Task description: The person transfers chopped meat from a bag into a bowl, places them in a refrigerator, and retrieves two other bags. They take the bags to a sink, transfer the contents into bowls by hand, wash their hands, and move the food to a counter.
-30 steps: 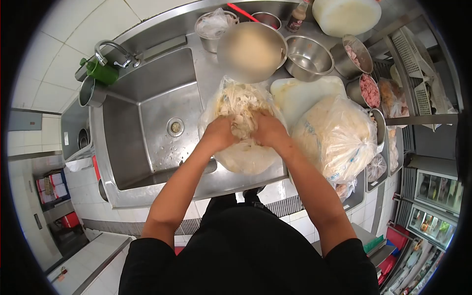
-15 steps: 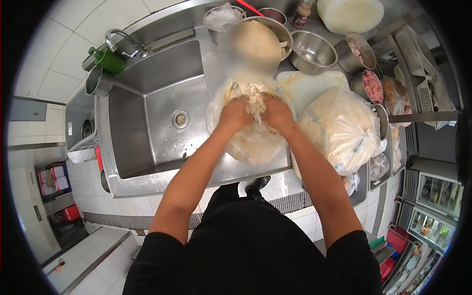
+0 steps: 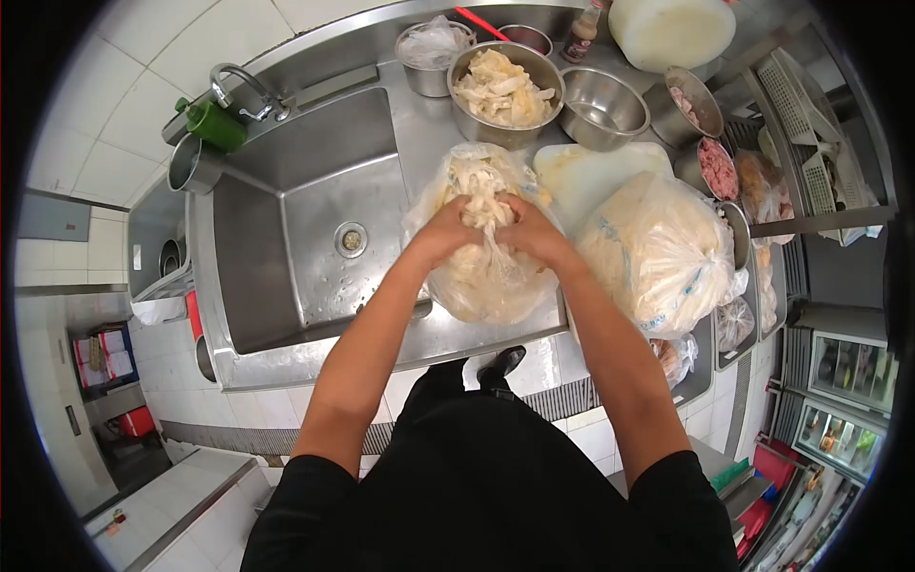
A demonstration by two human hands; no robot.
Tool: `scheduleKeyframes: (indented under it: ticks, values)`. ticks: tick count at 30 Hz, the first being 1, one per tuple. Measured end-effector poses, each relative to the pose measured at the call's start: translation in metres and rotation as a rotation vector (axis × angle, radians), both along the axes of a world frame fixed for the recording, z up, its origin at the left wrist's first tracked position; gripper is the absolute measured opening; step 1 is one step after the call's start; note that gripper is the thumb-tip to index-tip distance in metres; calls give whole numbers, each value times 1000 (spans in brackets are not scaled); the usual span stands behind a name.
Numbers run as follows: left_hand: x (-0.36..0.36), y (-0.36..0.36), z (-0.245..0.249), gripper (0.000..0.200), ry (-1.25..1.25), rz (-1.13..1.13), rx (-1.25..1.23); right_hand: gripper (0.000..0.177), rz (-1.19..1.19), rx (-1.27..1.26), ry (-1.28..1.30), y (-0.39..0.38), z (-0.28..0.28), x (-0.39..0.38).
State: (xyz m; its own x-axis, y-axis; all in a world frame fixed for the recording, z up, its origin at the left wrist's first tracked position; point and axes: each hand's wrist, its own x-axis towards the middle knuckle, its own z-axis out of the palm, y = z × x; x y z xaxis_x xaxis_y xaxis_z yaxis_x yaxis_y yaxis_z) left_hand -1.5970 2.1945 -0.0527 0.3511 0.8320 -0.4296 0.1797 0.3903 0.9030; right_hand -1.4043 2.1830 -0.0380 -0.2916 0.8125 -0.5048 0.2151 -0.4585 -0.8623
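Observation:
A clear plastic bag (image 3: 496, 286) of pale cream-coloured strips sits on the steel counter beside the sink, its mouth open away from me. My left hand (image 3: 452, 229) and my right hand (image 3: 530, 232) face each other over it, fingers curled in on a clump of the pale strips (image 3: 484, 205) from both sides. Gathered plastic runs between the two thumbs. Some fingertips are hidden in the clump. Just beyond the bag stands a steel pot (image 3: 505, 135) heaped with similar strips (image 3: 505, 88).
A large filled plastic bag (image 3: 658, 253) lies to the right, partly over a white cutting board (image 3: 596, 176). The sink (image 3: 319, 243) is on the left. Behind are a steel bowl (image 3: 605, 110) and a bottle (image 3: 581, 36). Pink meat fills a container (image 3: 717, 167) at right.
My hands stay on the clump, with small shifts of the fingers. The bag's far edge stands more visible, and the strips in the pot, blurred before, now show clearly.

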Motion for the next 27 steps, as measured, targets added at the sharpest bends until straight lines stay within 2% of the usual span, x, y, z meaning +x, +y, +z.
scheduleKeyframes:
  ticks: [1, 2, 3, 5, 6, 7, 9, 15, 17, 20, 22, 24, 27]
  values:
    - [-2, 1, 14, 78, -114, -28, -61, 66, -8, -4, -3, -1, 5, 3]
    - [-2, 1, 29, 74, -226, -54, -121, 62, -32, 2, 102, 0, 13, 5]
    - [-1, 1, 35, 74, -227, -57, -123, 59, -54, 10, 208, 0, 23, 6]
    - [2, 6, 48, 62, -234, -68, -62, 58, -80, 3, 236, 1, 44, 8]
    - [4, 8, 60, 62, -234, -70, -58, 56, -104, -6, 264, 2, 53, 10]
    - [5, 10, 72, 61, -246, -82, -56, 56, -105, -2, 265, 5, 61, 11]
    - [9, 10, 87, 61, -257, -98, -60, 51, -36, 176, 213, 7, 73, 16]
    - [19, 6, 119, 59, -290, -96, 7, 50, 84, 201, 180, 9, 119, 24]
    - [20, 7, 131, 56, -285, -99, 97, 51, 88, 246, 191, 10, 130, 25]
    - [21, 9, 172, 55, -237, -83, 101, 50, 59, 336, 182, 16, 159, 25]
    - [23, 23, 187, 50, -265, -63, 164, 49, 22, 377, 163, 21, 193, 23]
    - [27, 44, 202, 45, -293, -46, 226, 46, 24, 455, -38, 32, 227, 22]
    - [35, 89, 216, 39, -370, -80, 278, 52, 103, 451, 91, 85, 224, 37]
